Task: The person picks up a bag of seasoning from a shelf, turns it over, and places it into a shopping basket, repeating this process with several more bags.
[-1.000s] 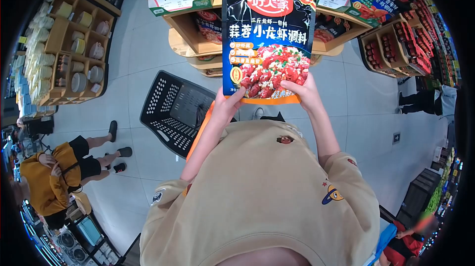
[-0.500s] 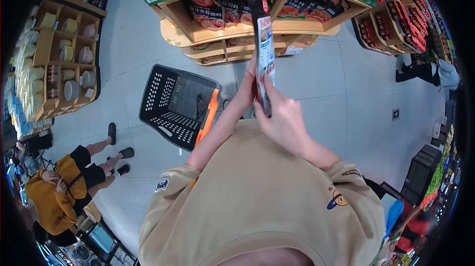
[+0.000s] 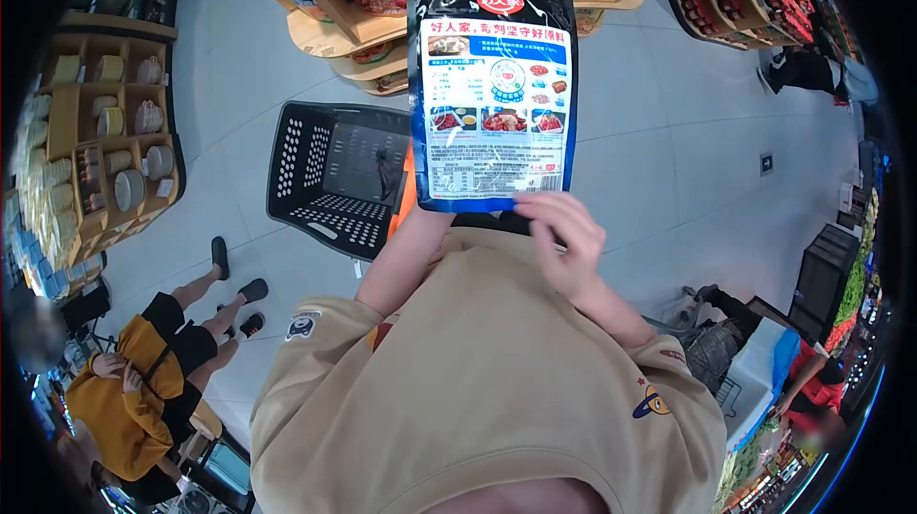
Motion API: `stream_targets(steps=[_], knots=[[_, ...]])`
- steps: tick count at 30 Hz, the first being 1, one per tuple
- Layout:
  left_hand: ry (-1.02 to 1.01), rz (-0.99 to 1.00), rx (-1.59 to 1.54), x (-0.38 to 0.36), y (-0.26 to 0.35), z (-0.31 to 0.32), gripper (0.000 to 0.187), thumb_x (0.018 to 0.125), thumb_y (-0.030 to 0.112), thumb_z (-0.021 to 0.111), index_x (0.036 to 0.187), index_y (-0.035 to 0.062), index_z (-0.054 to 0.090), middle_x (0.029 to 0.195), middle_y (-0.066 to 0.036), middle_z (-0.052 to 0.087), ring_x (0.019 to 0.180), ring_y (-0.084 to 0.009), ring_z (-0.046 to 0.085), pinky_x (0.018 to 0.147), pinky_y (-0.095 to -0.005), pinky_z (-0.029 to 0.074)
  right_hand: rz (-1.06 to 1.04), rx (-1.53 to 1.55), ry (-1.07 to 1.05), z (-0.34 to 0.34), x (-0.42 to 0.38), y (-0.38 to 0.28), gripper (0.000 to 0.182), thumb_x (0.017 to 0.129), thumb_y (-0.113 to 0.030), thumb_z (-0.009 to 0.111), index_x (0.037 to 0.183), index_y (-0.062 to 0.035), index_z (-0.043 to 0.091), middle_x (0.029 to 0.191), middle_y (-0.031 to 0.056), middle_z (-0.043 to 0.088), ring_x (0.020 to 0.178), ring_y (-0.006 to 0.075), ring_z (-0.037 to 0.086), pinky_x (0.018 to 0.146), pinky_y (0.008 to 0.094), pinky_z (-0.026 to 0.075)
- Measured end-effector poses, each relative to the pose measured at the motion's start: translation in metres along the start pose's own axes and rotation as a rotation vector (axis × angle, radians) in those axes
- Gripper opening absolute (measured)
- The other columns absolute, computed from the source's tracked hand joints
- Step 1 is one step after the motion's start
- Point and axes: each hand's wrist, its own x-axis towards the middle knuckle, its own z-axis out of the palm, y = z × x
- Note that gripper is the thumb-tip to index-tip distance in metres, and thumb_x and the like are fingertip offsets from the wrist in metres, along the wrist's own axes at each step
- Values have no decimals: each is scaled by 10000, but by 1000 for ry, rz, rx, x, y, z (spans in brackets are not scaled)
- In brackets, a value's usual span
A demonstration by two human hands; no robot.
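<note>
A black and blue seasoning pouch (image 3: 497, 113), its white printed panel facing me, is held up in front of my chest. My left forearm (image 3: 409, 251) runs up to its lower left corner; the hand itself is hidden behind the pouch, supporting it from the back. At the lower right edge is my right hand (image 3: 570, 245), fingers loosely bent and apart, with the index fingertip overlapping the bottom seam. Partly covered by the pouch, a black shopping basket (image 3: 330, 223) with an orange handle (image 3: 406, 194) stands on the floor to the left.
A wooden display shelf (image 3: 320, 32) with similar pouches stands ahead. Another shelf (image 3: 62, 146) holds bowls and cups at left. A person in a mustard top (image 3: 124, 399) is at lower left. At right are a cart (image 3: 731, 390) and a person in red (image 3: 817, 380).
The pouch has turned from edge-on to its printed back facing me. My right hand has loosened from its side and moved right to the bottom edge. The cart at right has come into view.
</note>
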Motion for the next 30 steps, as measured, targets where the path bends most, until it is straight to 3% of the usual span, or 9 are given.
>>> stream_targets(steps=[3,4,6,8,10,11,22,30], knots=[[32,68,15,-16,-5,-9,623,859,501,311,1283,46,292,1232,-149,410,1086,-282,440,873,-402,402,417,267,425,-3,-45,36,214,853,-117,408,956,19,537,964,99,580,922,154,510,811,271,387],[46,80,19,-22,-9,-12,622,859,500,311,1283,45,292,1232,-149,410,1086,-282,439,873,-402,402,426,275,424,6,-64,60,214,853,-117,408,956,19,537,964,99,580,922,154,510,811,271,387],[69,104,33,-37,-15,-15,620,859,498,311,1282,45,292,1232,-150,409,1086,-283,439,873,-404,402,900,515,439,34,-101,110,246,890,-145,357,998,23,500,993,81,555,872,132,501,749,271,399],[93,116,54,-55,-19,-20,618,860,496,311,1282,45,293,1233,-150,409,1087,-284,438,874,-405,401,878,647,420,66,-126,113,278,870,-172,406,1081,2,455,1008,64,535,907,160,497,812,286,381],[108,128,72,-73,-22,-24,616,861,494,310,1282,45,293,1233,-151,408,1087,-285,438,874,-407,401,511,311,328,99,-138,114,315,821,-195,485,1085,-24,473,1006,81,532,967,221,482,923,378,322],[118,135,76,-83,-23,-27,615,861,493,310,1282,45,293,1233,-151,408,1087,-286,438,874,-407,401,371,195,308,110,-141,114,316,817,-193,488,1085,-25,474,1005,81,532,969,223,481,925,383,317],[139,197,78,-165,-9,-43,605,864,483,309,1280,44,295,1235,-153,405,1089,-292,435,874,-415,399,166,-6,-80,130,-104,90,331,782,-171,518,1081,-33,484,1000,82,534,989,245,466,955,432,264],[125,174,78,-218,57,-81,597,866,475,308,1279,43,297,1236,-155,404,1090,-296,433,875,-420,397,50,-96,-243,180,-73,50,346,757,-156,540,1078,-38,492,996,83,535,1004,260,455,976,468,225]])
